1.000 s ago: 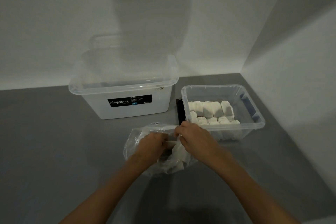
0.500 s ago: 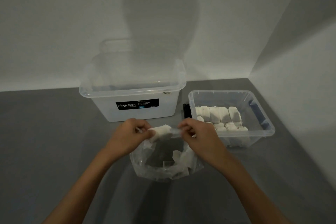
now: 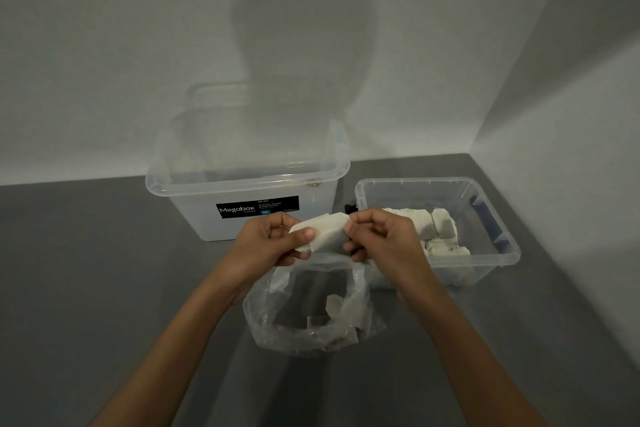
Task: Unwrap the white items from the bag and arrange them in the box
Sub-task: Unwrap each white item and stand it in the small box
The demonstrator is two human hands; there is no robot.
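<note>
A white item [image 3: 325,230] is held in the air between both hands, just above the open mouth of a clear plastic bag [image 3: 311,333]. The left hand [image 3: 266,243] grips its left end, thumb on top and fingers [image 3: 277,220] curled round behind. The right hand [image 3: 384,239] pinches its right end with bent fingers. Whether the wrapping is partly off cannot be told.

The bag sits on the grey tabletop [image 3: 104,288] right under the hands, with several more white pieces [image 3: 349,308] inside it. Just to the right stands a low clear box [image 3: 498,263], open, with white blocks [image 3: 440,229] packed side by side at its left end. Part of that row is hidden by the right hand.

Behind the left hand is a larger clear tub [image 3: 194,211] with a lid [image 3: 242,163] on it and a black "Megabox" label [image 3: 258,207] on its front. A small black thing [image 3: 350,209] shows between the tub and the box.
</note>
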